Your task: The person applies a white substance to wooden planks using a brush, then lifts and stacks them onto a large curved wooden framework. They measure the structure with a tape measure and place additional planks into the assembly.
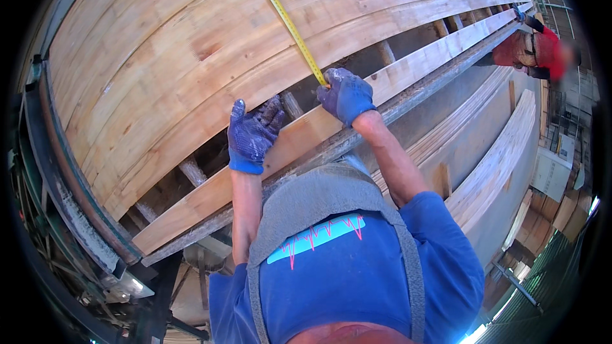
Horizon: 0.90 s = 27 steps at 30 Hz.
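A yellow tape measure is drawn out across a broad panel of joined wooden boards, running from the far edge toward me. Its near end sits in my right hand, in a blue work glove, closed around it; the tape's case is hidden by the glove. My left hand, gloved alike, has its fingers spread over the gap beside a long narrow board. That board lies along the near side, apart from the panel. No object shows in the left hand.
Crosspieces show in the dark gap between panel and narrow board. A metal frame curves along the left. Stacked wooden strips lie at the right. Another person in red stands at the board's far right end.
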Available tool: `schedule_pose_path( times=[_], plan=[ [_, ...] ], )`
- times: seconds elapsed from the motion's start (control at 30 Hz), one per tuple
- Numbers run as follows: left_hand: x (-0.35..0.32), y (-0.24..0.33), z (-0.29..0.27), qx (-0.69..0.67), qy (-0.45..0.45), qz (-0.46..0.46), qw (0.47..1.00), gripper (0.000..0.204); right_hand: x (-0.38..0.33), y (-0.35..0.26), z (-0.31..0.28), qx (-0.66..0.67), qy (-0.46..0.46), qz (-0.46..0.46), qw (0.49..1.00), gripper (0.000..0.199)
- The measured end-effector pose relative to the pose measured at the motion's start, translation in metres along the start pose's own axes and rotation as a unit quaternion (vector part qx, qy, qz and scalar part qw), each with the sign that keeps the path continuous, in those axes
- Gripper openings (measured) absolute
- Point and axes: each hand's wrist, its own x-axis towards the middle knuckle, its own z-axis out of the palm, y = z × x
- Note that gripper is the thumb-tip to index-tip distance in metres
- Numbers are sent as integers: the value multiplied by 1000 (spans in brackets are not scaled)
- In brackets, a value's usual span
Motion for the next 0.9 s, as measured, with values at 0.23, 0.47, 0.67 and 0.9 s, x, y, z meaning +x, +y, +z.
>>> schedule_pose_path(
  times=[0.23, 0.47, 0.67, 0.9],
  plan=[
    [-2, -2, 4, -1, 12, 6, 1000, 60, 1, 1, -1, 14, -12, 13, 1000, 25],
    [-4, 1, 4, -6, 16, -6, 1000, 62, 5, 0, -4, 5, -45, 18, 999, 25],
    [-3, 2, 3, -2, 19, -2, 1000, 62, 4, 2, 0, 26, -14, 14, 999, 23],
    [-3, 2, 7, 14, 39, 1, 999, 61, 5, -1, -7, -3, -52, 32, 998, 24]
  ],
)
